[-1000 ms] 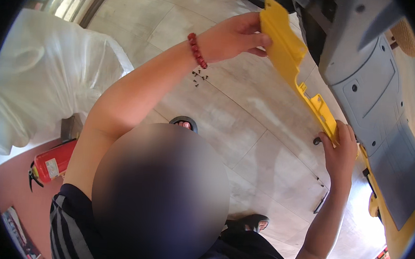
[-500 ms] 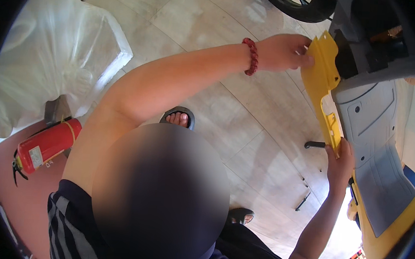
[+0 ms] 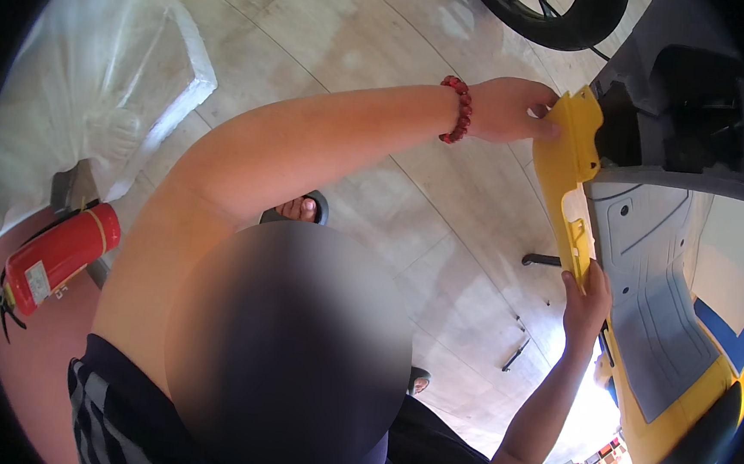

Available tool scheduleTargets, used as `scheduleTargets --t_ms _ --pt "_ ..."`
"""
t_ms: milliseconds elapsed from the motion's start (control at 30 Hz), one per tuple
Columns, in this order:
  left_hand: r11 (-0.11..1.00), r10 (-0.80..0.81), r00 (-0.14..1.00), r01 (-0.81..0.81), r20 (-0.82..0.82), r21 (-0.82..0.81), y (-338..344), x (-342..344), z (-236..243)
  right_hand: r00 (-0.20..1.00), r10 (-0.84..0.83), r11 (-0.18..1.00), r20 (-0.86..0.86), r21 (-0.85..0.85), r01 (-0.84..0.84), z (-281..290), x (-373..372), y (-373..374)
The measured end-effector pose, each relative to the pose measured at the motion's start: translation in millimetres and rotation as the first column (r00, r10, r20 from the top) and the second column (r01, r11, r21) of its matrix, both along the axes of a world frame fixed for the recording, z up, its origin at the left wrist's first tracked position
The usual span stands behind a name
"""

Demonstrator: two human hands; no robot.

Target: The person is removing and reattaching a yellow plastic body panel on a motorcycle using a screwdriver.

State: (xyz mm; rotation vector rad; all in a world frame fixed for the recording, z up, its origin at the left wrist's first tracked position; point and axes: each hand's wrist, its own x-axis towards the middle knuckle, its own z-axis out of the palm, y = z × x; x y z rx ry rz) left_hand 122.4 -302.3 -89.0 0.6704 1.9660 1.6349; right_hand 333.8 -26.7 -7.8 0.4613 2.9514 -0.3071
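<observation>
Panel (image 3: 558, 166), yellow, in left hand (image 3: 510, 111), right hand (image 3: 586, 309).

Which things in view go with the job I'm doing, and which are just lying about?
With the job:
- yellow panel, held by your left hand and right hand
- likely the grey-and-yellow scooter body beside it

Apparently just about:
- red fire extinguisher
- plastic-covered bulk
- slim dark piece on the floor, use unclear

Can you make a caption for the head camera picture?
Left hand and right hand hold a yellow panel beside a grey-and-yellow scooter.
</observation>
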Motion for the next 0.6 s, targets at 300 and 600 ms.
scheduleTargets --t_ms 300,600 --pt "0.997 0.07 0.993 -0.074 -0.099 -0.037 12 -7 -4 1.0 -0.021 0.995 -0.005 0.099 0.021 -4 -3 4" --pt "0.977 0.098 0.936 -0.155 -0.338 -0.146 21 -22 8 0.975 -0.149 0.96 -0.164 0.211 0.182 -2 -11 -14"
